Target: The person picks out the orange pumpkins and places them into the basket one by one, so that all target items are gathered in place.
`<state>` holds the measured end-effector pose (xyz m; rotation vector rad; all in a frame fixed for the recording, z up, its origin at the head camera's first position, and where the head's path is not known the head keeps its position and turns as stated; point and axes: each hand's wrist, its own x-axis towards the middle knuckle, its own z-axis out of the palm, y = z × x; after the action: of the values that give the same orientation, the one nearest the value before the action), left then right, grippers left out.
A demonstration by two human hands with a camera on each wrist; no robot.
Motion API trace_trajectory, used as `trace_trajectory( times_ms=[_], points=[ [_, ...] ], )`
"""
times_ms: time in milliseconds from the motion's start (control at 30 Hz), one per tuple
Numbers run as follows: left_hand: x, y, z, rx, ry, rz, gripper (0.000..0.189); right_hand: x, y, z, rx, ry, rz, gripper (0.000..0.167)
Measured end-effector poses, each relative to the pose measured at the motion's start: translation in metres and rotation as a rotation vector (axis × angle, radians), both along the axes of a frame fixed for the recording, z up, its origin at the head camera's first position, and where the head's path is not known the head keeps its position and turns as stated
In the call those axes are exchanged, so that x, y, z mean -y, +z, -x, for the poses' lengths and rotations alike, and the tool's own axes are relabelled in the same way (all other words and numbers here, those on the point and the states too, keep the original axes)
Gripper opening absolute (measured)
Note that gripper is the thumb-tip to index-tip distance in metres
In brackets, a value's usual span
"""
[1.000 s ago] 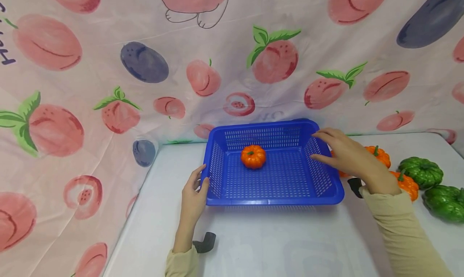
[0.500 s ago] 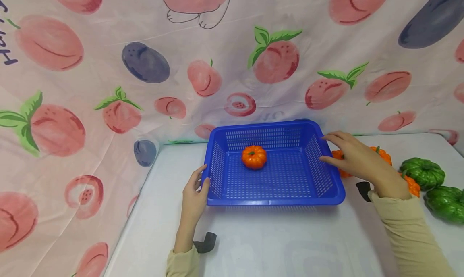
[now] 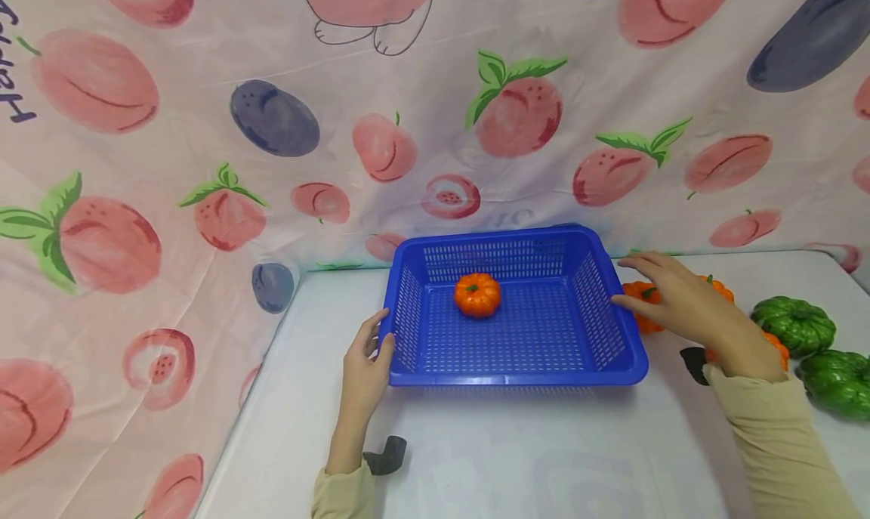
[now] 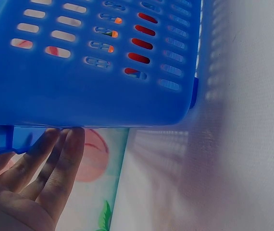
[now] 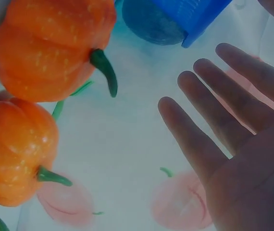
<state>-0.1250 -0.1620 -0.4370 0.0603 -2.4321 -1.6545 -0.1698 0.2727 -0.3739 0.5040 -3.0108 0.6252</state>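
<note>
A blue plastic basket point(image 3: 503, 379) with slotted walls stands on the white table, and one small orange pumpkin point(image 3: 477, 295) sits inside it. At its left side my left hand point(image 3: 363, 375) touches the outside, thumb and fingertips right at the rim. From the left wrist view, the straight fingers point(image 4: 62, 168) meet the basket wall point(image 4: 79, 98). My right hand point(image 3: 686, 304) hovers just beyond the right rim, fingers spread and holding nothing. Below and beside it lies an orange pumpkin point(image 3: 642, 307), partly covered by the hand. Two orange pumpkins point(image 5: 55, 48) show large in the right wrist view.
Two green pumpkins point(image 3: 794, 325) lie at the table's right side, beside more orange ones partly hidden by the right arm. A fruit-printed cloth point(image 3: 435, 141) hangs behind the basket and along the left. A black fitting point(image 3: 386, 456) juts out at the left wrist.
My right hand has drawn away to the right, from over the basket's right rim to just outside it. The left hand, basket and the pumpkin inside stay in place.
</note>
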Motion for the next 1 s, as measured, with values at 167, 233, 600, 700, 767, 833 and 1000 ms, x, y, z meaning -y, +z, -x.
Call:
trace_trajectory(
  times_ms=[167, 233, 600, 700, 767, 833, 1000],
  points=[
    [0.0, -0.001, 0.0, 0.001, 0.001, -0.002, 0.042, -0.004, -0.002, -0.003, 0.008, -0.032, 0.009, 0.068],
    [0.0, -0.001, 0.0, 0.003, 0.002, 0.0, 0.042, -0.006, -0.003, -0.003, 0.014, -0.048, 0.007, 0.069],
    [0.0, -0.001, 0.0, 0.0, 0.004, 0.004, 0.042, -0.016, -0.008, -0.004, 0.009, -0.056, 0.032, 0.067],
    [0.0, 0.0, 0.0, -0.003, 0.002, 0.0, 0.042, -0.018, -0.009, -0.005, 0.033, -0.069, 0.04, 0.068],
    [0.0, 0.0, 0.0, -0.004, 0.001, -0.002, 0.042, -0.019, -0.01, -0.005, 0.03, -0.066, 0.057, 0.067],
    [0.0, 0.0, 0.0, -0.003, 0.001, -0.003, 0.042, -0.021, -0.011, -0.005, 0.028, -0.055, 0.073, 0.066],
    [0.0, 0.0, 0.0, -0.005, 0.001, -0.007, 0.042, -0.025, -0.017, -0.004, 0.035, -0.052, 0.077, 0.066]
  ],
)
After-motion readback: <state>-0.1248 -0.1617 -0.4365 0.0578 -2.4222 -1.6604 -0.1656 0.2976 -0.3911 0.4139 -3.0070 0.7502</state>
